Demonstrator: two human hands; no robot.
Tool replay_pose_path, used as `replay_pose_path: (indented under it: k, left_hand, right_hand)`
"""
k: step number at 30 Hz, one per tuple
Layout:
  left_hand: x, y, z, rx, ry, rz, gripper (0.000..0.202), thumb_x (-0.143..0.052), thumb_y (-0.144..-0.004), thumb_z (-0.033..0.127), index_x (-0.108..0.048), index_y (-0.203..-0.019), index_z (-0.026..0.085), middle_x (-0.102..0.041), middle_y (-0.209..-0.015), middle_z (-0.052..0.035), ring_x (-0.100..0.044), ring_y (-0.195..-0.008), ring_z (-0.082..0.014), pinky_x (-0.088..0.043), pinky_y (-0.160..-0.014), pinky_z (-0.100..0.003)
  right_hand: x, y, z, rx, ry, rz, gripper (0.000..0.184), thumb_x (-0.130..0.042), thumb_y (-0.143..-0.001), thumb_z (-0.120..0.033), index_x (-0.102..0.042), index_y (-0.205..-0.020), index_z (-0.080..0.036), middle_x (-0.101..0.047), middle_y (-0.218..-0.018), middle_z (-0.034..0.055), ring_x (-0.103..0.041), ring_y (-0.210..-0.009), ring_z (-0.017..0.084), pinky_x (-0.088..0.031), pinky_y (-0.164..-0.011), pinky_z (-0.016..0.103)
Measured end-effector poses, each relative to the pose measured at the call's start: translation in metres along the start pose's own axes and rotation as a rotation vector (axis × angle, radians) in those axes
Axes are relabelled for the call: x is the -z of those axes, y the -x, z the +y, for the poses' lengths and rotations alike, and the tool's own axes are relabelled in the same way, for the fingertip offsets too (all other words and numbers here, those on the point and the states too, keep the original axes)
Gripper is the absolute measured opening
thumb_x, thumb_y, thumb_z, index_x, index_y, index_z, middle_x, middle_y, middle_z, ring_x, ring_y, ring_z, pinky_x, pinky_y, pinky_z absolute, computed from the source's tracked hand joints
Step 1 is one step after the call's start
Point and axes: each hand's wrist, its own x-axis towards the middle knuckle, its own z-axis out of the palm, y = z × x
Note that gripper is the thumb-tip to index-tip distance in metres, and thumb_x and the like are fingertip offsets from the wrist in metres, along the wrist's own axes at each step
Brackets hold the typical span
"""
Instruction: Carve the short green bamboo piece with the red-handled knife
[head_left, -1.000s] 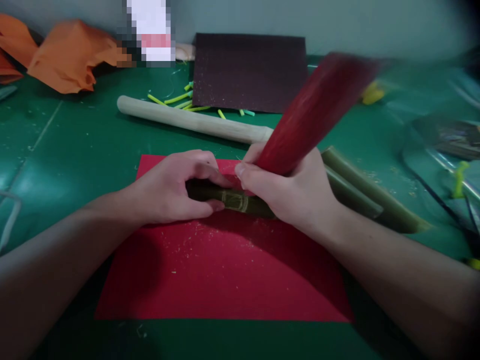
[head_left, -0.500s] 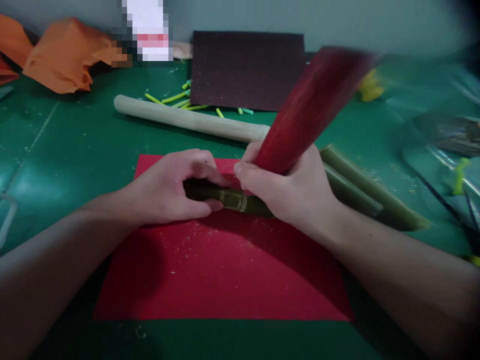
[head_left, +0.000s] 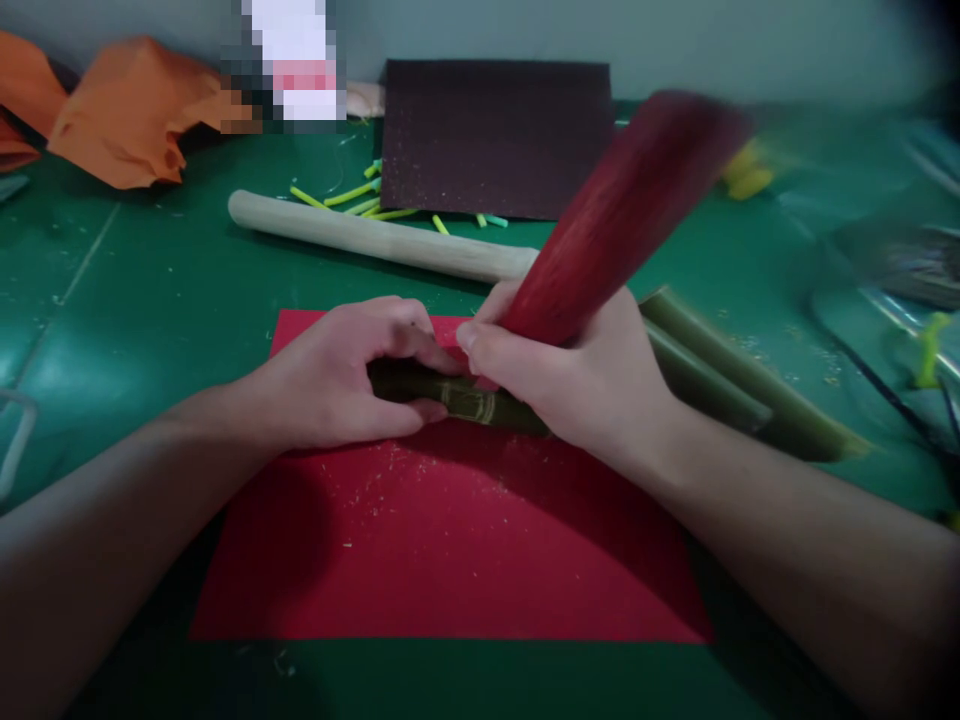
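Fingers (head_left: 416, 345) of the left hand (head_left: 330, 375) pinch the green stem (head_left: 469, 404), forefinger along its far side and thumb along its near side. From my station I see that stem lying crosswise on the far part of the red sheet (head_left: 450, 560), with pale marks scored near the middle of its visible length. Its right end runs under the right hand (head_left: 600, 370), and I cannot tell whether that hand rests on it.

The right hand's fingers are wrapped around a thick red rod (head_left: 600, 235), thumb and fingertips bunched near its lower end, just above the marks. I read the rod as leaning up and to the right, its top blurred on my feed; I cannot make out what its lower end touches.

Small pale shavings (head_left: 375, 490) dot the sheet, which lies flat on the green worktop (head_left: 150, 290). Beyond it I have a pale stick (head_left: 382, 238) and, farther back, a dark sheet (head_left: 495, 135) with yellow-green strips (head_left: 351, 193) at its left edge. Crumpled orange material (head_left: 124, 115) sits at far left, and green tubes (head_left: 697, 373) lie beside the right hand.
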Motion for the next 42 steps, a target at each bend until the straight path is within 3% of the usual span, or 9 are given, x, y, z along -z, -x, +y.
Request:
replay_pose_path:
  k: [13,17,24,28,34,42]
  left_hand:
    - [-0.0012,-0.0019,0.0019,-0.007,0.028,-0.011,0.009,-0.074,-0.081,0.027,-0.071,-0.087,0.022,-0.07,-0.101,-0.0038,-0.067,-0.092,-0.0199,-0.052,-0.077,-0.032]
    - [-0.0012,-0.0015,0.0016,-0.012,0.066,0.004,0.008,-0.076,-0.081,0.026,-0.072,-0.086,0.021,-0.068,-0.095,-0.0035,-0.066,-0.088,-0.0191,-0.051,-0.073,-0.032]
    - [-0.0001,0.001,-0.0001,-0.012,0.069,0.0,0.017,-0.077,-0.081,0.024,-0.075,-0.098,0.025,-0.069,-0.098,-0.002,-0.066,-0.092,-0.0191,-0.051,-0.078,-0.032]
    - [0.0,-0.0003,0.0002,-0.017,0.02,-0.013,0.016,-0.075,-0.083,0.027,-0.075,-0.098,0.025,-0.068,-0.098,-0.0022,-0.066,-0.091,-0.0193,-0.05,-0.079,-0.032]
    - [0.0001,-0.0017,0.0025,-0.004,0.0,-0.02,0.009,-0.074,-0.082,0.029,-0.07,-0.083,0.022,-0.068,-0.095,-0.004,-0.066,-0.088,-0.0201,-0.05,-0.073,-0.033]
    - [-0.0006,-0.0006,0.002,-0.013,-0.022,-0.01,0.013,-0.074,-0.083,0.031,-0.066,-0.081,0.021,-0.071,-0.102,-0.0045,-0.066,-0.091,-0.0198,-0.051,-0.073,-0.032]
  right_hand:
    - [-0.0011,0.0006,0.0001,0.025,-0.003,-0.096,0.033,-0.073,-0.079,-0.026,-0.05,-0.056,-0.021,-0.051,-0.056,-0.0026,-0.048,-0.056,0.009,-0.038,-0.046,0.023]
    - [-0.0011,0.003,-0.0023,0.054,0.053,-0.041,0.032,-0.066,-0.076,-0.014,-0.044,-0.054,-0.021,-0.047,-0.055,-0.0034,-0.042,-0.055,0.008,-0.032,-0.047,0.025]
    - [0.0012,0.0044,0.0007,0.057,0.05,0.018,0.03,-0.064,-0.072,-0.015,-0.04,-0.054,-0.021,-0.042,-0.055,-0.0046,-0.038,-0.053,0.007,-0.027,-0.046,0.026]
    - [0.0002,0.0048,0.0001,0.053,0.023,0.048,0.029,-0.066,-0.075,-0.015,-0.045,-0.054,-0.021,-0.046,-0.056,-0.0039,-0.041,-0.054,0.008,-0.031,-0.047,0.024]
    - [0.0001,0.0031,0.0014,0.1,0.034,-0.069,0.03,-0.073,-0.079,-0.019,-0.052,-0.058,-0.021,-0.054,-0.059,-0.0028,-0.048,-0.057,0.01,-0.038,-0.049,0.025]
    - [-0.0009,0.0033,0.0005,0.056,-0.002,-0.113,0.031,-0.074,-0.082,-0.024,-0.054,-0.059,-0.021,-0.057,-0.06,-0.0016,-0.052,-0.059,0.011,-0.041,-0.049,0.024]
